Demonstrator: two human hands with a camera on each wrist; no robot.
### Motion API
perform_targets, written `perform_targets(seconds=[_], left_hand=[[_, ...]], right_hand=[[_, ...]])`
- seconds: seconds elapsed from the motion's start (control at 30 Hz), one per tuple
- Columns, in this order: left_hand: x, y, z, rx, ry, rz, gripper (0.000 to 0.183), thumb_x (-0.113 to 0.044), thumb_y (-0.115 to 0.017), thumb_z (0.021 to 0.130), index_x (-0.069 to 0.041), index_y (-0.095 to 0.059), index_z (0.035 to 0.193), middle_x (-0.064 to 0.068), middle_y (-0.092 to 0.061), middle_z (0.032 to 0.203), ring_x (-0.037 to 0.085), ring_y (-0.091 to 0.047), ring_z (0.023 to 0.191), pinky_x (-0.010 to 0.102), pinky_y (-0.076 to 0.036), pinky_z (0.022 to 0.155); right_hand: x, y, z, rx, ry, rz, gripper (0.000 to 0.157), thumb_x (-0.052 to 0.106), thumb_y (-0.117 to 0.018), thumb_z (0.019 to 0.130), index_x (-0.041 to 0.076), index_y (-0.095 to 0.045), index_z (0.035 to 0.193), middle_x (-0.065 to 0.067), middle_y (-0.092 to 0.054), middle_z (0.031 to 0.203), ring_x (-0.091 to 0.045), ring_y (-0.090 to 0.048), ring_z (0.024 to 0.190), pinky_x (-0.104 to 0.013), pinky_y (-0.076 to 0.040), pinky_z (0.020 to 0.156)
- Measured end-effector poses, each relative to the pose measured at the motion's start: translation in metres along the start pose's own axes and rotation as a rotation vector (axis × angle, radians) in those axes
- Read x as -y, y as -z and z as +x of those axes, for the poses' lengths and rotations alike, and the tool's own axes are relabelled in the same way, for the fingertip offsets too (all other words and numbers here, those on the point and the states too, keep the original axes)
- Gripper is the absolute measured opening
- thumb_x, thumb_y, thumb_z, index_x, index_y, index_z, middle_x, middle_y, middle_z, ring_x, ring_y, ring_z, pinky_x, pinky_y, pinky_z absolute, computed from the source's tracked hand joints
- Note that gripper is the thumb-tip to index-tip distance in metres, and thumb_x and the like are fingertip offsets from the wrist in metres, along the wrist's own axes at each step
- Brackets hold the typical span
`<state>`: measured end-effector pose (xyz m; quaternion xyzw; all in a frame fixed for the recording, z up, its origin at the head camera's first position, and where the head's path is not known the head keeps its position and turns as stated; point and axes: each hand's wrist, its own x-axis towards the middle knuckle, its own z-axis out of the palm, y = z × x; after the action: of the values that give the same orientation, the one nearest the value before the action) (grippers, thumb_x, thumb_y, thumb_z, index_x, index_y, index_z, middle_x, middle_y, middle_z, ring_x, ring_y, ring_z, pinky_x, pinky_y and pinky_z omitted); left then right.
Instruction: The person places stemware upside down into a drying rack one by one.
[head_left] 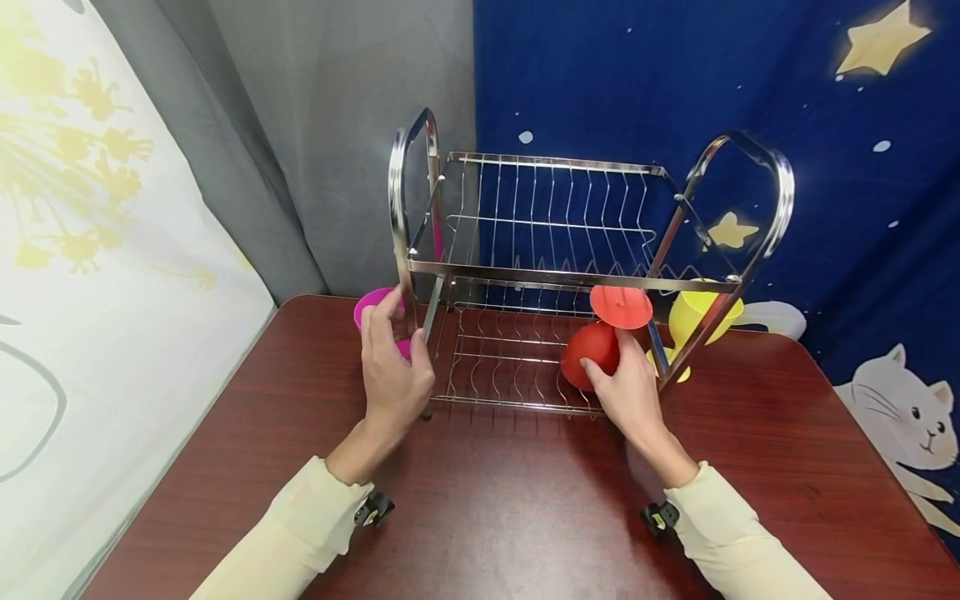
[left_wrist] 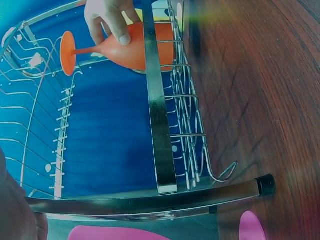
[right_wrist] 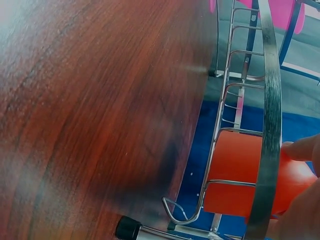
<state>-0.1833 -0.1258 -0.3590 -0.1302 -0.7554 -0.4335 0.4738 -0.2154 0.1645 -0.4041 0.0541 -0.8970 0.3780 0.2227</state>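
Note:
An orange-red plastic goblet (head_left: 588,343) stands upside down at the right end of the lower shelf of a two-tier metal dish rack (head_left: 555,277), its round foot uppermost. My right hand (head_left: 632,392) grips its bowl, with the thumb on the near side. In the left wrist view the goblet (left_wrist: 127,50) shows its stem and foot clear of the fingers. My left hand (head_left: 396,379) holds the rack's front left upright between thumb and fingers. Just behind that hand is a pink cup (head_left: 369,303), partly hidden.
A yellow goblet (head_left: 690,317) stands upright on the table (head_left: 495,500) beyond the rack's right side. The upper shelf's wire slots (head_left: 570,196) sit above both hands, and its front bar crosses over the lower shelf. Grey and blue curtains (head_left: 600,75) hang behind.

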Motion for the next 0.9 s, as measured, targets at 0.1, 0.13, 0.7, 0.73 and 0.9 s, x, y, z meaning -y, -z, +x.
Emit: perform_targets(seconds=[0.1, 0.13, 0.7, 0.73, 0.9], left_hand=[[0.0003, -0.0003, -0.0001, -0.001, -0.004, -0.001, 0.051, 0.008, -0.057, 0.082, 0.005, -0.046, 0.131, 0.022, -0.050, 0.105, 0.030, -0.049, 0.093, 0.030, -0.045, 0.078], [0.0004, -0.0004, -0.0001, -0.003, -0.006, -0.002, 0.051, 0.008, -0.057, 0.082, 0.005, -0.046, 0.131, 0.022, -0.050, 0.105, 0.030, -0.049, 0.093, 0.030, -0.045, 0.078], [0.0011, -0.0013, -0.0001, -0.001, -0.012, -0.018, 0.054, 0.010, -0.057, 0.081, 0.003, -0.046, 0.134, 0.022, -0.049, 0.104, 0.029, -0.049, 0.092, 0.028, -0.045, 0.075], [0.0011, -0.0012, -0.0002, 0.000, -0.011, -0.018, 0.054, 0.010, -0.057, 0.081, 0.003, -0.046, 0.134, 0.022, -0.049, 0.104, 0.029, -0.049, 0.093, 0.028, -0.045, 0.075], [0.0008, -0.0008, -0.0009, 0.007, -0.003, -0.019, 0.054, 0.008, -0.058, 0.082, 0.002, -0.045, 0.134, 0.021, -0.049, 0.104, 0.028, -0.049, 0.093, 0.028, -0.046, 0.076]], right_hand=[[-0.0005, -0.0007, 0.0007, -0.003, 0.007, -0.008, 0.062, 0.012, -0.075, 0.082, 0.006, -0.047, 0.137, -0.022, -0.059, 0.123, -0.040, -0.057, 0.109, -0.058, -0.047, 0.094], [-0.0005, -0.0009, 0.0010, -0.001, 0.005, -0.009, 0.062, 0.013, -0.075, 0.082, 0.006, -0.047, 0.137, -0.022, -0.058, 0.123, -0.040, -0.057, 0.109, -0.058, -0.047, 0.094], [-0.0010, -0.0009, 0.0032, 0.032, -0.039, -0.028, 0.073, 0.016, -0.075, 0.084, 0.002, -0.038, 0.145, -0.026, -0.054, 0.130, -0.042, -0.053, 0.114, -0.058, -0.045, 0.096], [-0.0010, -0.0008, 0.0032, 0.033, -0.039, -0.028, 0.073, 0.016, -0.074, 0.084, 0.002, -0.039, 0.145, -0.026, -0.054, 0.130, -0.042, -0.053, 0.114, -0.058, -0.045, 0.096], [-0.0008, -0.0006, 0.0032, 0.033, -0.042, -0.034, 0.072, 0.016, -0.074, 0.084, 0.002, -0.039, 0.145, -0.026, -0.054, 0.130, -0.043, -0.053, 0.114, -0.058, -0.044, 0.097]])
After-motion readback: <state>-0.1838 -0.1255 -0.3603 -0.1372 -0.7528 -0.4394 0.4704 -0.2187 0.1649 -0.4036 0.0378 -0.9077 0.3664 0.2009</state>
